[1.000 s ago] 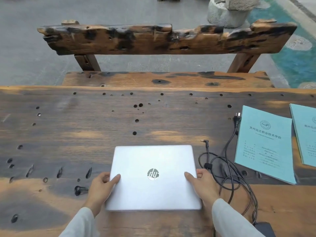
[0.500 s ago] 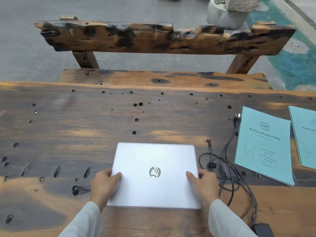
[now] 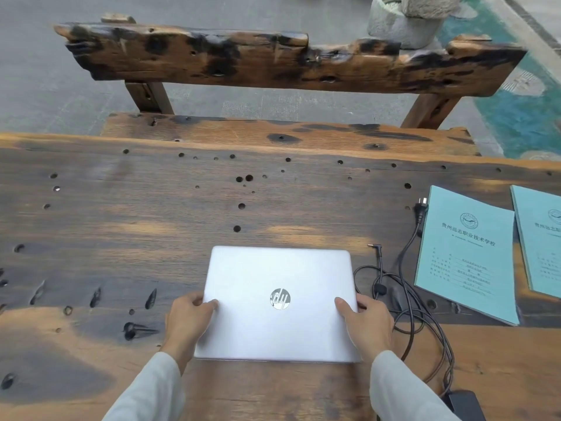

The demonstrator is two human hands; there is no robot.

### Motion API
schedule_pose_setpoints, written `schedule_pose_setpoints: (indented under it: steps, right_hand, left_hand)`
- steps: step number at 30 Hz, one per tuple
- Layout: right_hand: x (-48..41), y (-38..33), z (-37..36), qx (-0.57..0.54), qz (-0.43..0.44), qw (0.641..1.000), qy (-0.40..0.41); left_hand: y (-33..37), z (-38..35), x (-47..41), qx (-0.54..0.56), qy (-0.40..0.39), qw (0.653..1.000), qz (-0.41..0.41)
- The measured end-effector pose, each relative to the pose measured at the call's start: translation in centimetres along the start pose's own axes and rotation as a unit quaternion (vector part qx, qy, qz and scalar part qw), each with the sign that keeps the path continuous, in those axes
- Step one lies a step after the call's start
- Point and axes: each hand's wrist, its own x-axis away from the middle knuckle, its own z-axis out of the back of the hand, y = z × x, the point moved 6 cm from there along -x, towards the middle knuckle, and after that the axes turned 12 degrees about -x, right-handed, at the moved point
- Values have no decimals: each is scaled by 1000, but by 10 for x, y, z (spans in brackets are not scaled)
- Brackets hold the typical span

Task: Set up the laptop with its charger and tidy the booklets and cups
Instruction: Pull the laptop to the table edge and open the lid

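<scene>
Where thumbs (image 3: 210, 303) press: laptop (image 3: 274, 268), lower centre;
left hand (image 3: 189, 320): gripping left edge;
right hand (image 3: 368, 323): gripping right edge

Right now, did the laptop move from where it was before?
Yes, a little. The laptop has slid away from the person: its far edge is nearer the round hole beyond it, and now level with the charger tip.

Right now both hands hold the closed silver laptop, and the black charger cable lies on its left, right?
Almost. In the head view the charger cable lies right of the laptop, not left. The left hand and right hand do hold the closed silver laptop.
</scene>
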Motion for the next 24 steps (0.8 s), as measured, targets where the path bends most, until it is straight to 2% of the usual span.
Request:
schedule_pose_setpoints:
  steps: [7, 24]
  right_hand:
    - [8, 1, 0, -61, -12, 998, 17]
    - [0, 9, 6, -68, 2, 998, 11]
  left_hand:
    - [4, 3, 0, -19, 8, 1000, -9]
    - [6, -1, 10, 4, 4, 1000, -19]
